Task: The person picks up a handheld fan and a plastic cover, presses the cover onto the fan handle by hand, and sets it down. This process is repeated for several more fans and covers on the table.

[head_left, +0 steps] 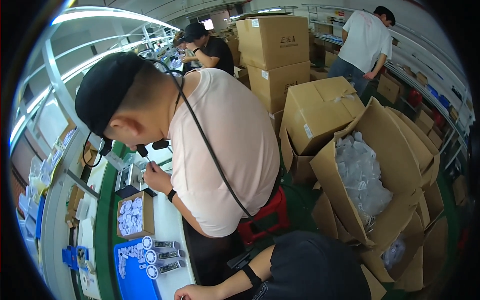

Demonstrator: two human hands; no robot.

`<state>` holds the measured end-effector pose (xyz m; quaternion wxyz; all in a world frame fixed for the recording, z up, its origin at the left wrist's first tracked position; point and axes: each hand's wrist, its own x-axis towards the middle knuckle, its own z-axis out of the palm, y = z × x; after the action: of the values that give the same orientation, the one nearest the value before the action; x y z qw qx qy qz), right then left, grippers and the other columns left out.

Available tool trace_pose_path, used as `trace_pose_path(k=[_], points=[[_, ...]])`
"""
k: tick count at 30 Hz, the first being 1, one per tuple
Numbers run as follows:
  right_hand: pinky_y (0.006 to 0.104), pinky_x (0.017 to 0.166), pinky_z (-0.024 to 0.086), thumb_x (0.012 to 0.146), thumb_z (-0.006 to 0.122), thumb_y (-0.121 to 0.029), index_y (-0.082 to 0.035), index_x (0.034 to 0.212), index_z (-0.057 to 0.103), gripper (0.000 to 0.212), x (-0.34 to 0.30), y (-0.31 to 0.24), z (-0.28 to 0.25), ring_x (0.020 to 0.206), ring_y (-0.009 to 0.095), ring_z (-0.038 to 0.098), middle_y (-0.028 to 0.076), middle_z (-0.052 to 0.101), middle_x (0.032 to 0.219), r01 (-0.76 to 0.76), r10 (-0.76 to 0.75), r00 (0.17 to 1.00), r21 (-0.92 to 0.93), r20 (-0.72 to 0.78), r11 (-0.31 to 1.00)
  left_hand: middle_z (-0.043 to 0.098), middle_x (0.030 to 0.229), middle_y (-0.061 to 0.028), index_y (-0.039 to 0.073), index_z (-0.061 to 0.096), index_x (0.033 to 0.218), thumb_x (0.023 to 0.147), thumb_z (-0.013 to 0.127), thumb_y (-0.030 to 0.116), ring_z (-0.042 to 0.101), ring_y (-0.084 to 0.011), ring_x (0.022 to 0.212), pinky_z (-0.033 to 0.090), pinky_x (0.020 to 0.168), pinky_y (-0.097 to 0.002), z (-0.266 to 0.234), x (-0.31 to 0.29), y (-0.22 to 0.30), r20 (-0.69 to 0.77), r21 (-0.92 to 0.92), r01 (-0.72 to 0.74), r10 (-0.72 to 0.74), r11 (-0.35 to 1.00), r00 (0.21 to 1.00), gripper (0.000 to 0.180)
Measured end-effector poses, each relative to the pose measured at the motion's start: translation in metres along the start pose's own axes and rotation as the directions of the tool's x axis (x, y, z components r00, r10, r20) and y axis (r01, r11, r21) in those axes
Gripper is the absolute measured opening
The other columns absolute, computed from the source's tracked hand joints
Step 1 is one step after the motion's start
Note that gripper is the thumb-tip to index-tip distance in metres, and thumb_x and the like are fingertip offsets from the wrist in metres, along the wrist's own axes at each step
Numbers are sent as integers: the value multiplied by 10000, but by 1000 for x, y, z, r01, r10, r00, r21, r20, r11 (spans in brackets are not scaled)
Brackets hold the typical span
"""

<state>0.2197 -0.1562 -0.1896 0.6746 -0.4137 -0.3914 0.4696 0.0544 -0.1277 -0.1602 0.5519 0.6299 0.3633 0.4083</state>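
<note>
White, the nearest gadget lies left and farther than the right hand, lengthwise left-right; its fingers (cut by the edge) I cannot judge open or closed.

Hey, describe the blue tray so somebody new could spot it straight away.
Find the white table where a person in a pale pink shirt sits. Follow it down the view, past an open cardboard box of pale pieces, to the blue tray. Unlike that box, it is bright blue, shallow and only partly filled.
</note>
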Motion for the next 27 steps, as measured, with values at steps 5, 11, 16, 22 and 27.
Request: trace_pose_path(k=[5, 11, 16, 22, 27], points=[[344, 829, 631, 963, 869, -176, -28, 1129, 779, 240, -6, -18, -1, 940, 172, 766, 91, 808, 1053, 108, -107, 994, -123, 13, 986, 695, 1387, -212, 5, 576, 1522, 1110, 732, 228, 686, -278, 1241, 580, 1077, -376, -15, 5, -24, -18, 44, 105, -104, 994, 994, 494], [380, 822, 628, 943, 863, -223, -10, 1130, 784, 294, -11, -12, 2, 923, 227, 775, 116, 805, 1045, 219, -194, 973, -253, 122, 942, 718, 1333, -200, 23, 531, 1549, 1073, 780, 214, 708, -280, 1166, 592, 1044, -394, -31, -1, -34, -164, 136, 66, -44, 988, 986, 570], [408, 817, 628, 984, 821, -225, -11, 1116, 794, 253, -22, -24, 5, 915, 302, 779, 155, 797, 1044, 479, -390, 875, -393, 287, 785, 713, 1318, -221, 37, 587, 1500, 1045, 818, 217, 709, -289, 1133, 589, 1016, -405, -43, 7, -48, -222, -192, 112, -154, 975, 963, 541], [428, 811, 620, 1021, 785, -202, -18, 1112, 802, 206, -11, 1, 5, 928, 344, 774, 161, 793, 1041, 576, -490, 817, -414, 303, 705, 746, 1227, -202, 11, 658, 1403, 1048, 805, 231, 705, -270, 1056, 580, 955, -391, -48, 4, -45, -305, 62, 78, -55, 995, 951, 443], [434, 834, 611, 1045, 760, -251, -38, 1094, 814, 225, 0, 22, 4, 943, 353, 768, 146, 798, 1044, 621, -532, 783, -443, 322, 647, 773, 1151, -187, -11, 717, 1322, 1050, 794, 243, 701, -254, 992, 572, 904, -380, -50, 1, -37, -276, 283, 58, 23, 957, 961, 380]])
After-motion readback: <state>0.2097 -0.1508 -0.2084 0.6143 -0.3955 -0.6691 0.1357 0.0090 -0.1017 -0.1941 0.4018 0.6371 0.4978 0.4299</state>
